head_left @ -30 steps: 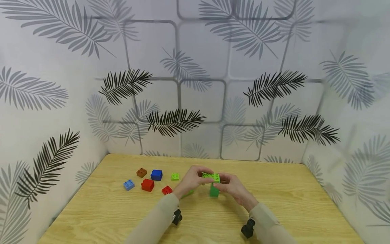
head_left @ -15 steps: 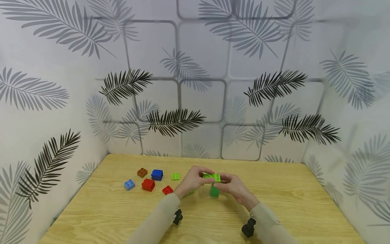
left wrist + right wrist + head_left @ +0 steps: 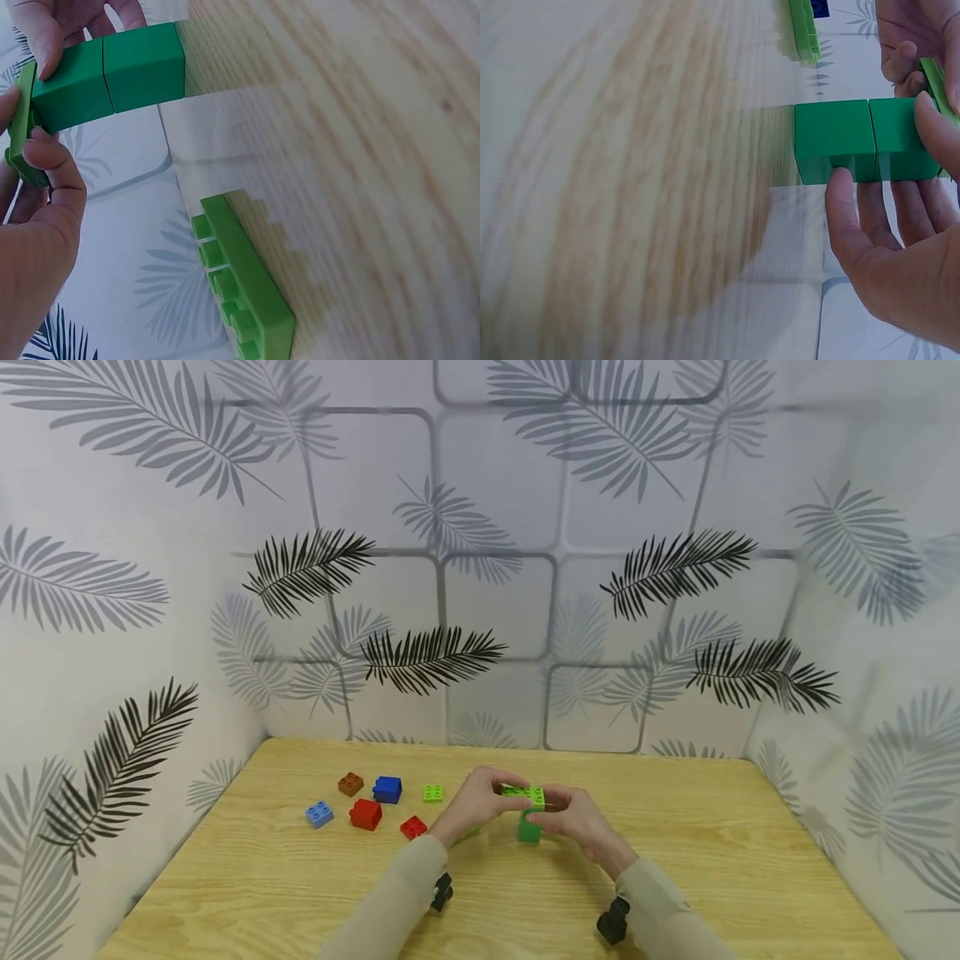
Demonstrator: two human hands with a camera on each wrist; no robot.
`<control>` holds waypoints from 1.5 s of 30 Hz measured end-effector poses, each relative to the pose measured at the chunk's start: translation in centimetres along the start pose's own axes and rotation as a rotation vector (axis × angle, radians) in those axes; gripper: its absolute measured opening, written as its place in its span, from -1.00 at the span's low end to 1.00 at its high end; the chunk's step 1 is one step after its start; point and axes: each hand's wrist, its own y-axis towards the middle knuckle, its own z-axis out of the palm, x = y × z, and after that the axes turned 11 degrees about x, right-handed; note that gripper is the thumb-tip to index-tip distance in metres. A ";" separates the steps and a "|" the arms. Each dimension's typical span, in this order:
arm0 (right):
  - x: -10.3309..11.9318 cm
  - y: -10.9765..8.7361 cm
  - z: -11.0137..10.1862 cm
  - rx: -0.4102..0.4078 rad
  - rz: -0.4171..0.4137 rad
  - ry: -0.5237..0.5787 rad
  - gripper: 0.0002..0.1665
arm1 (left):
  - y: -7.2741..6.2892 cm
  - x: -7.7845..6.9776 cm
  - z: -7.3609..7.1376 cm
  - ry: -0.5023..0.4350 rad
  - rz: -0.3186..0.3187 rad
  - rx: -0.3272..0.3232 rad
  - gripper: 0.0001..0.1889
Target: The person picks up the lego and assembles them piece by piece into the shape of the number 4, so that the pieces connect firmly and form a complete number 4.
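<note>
Upright on the table stands a stack of two dark green toy building bricks [image 3: 529,828]. My right hand [image 3: 581,827] holds this stack, its thumb on the upper brick and fingers along the side, as the right wrist view shows. Across the top lies a flat lime green studded brick [image 3: 534,795], which sticks out to the left. My left hand [image 3: 477,797] pinches the lime brick between thumb and fingers. In the left wrist view, the lime brick sits right against the upper green brick. A long lime brick [image 3: 251,281] lies on the table, partly hidden by my left wrist in the head view.
Loose bricks lie to the left: brown [image 3: 350,784], dark blue [image 3: 387,790], light blue [image 3: 319,814], a tall red one on its side [image 3: 366,814], a flat red one [image 3: 413,827] and a small lime one [image 3: 432,793]. A leaf-patterned wall [image 3: 495,610] stands behind the wooden table [image 3: 675,835].
</note>
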 end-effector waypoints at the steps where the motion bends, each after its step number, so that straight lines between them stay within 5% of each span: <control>1: 0.0 0.0 0.0 -0.001 -0.002 -0.005 -0.41 | 0.0 0.0 0.0 0.002 0.003 0.001 -0.70; 12: 0.2 -0.3 -0.2 0.022 -0.015 -0.039 -0.40 | 0.1 -0.1 0.0 0.004 -0.006 0.010 -0.71; 23: 0.4 -0.5 -1.3 0.031 -0.054 0.144 -0.35 | 0.2 -0.3 0.1 0.052 0.002 0.009 -0.69; 39: 0.7 0.0 0.1 -0.074 -0.084 0.052 -0.51 | -0.1 0.2 -0.1 0.078 0.029 -0.008 -0.73; 45: 0.6 -0.3 0.3 -0.113 -0.079 0.038 -0.55 | -0.2 0.2 0.0 0.055 0.027 0.037 -0.74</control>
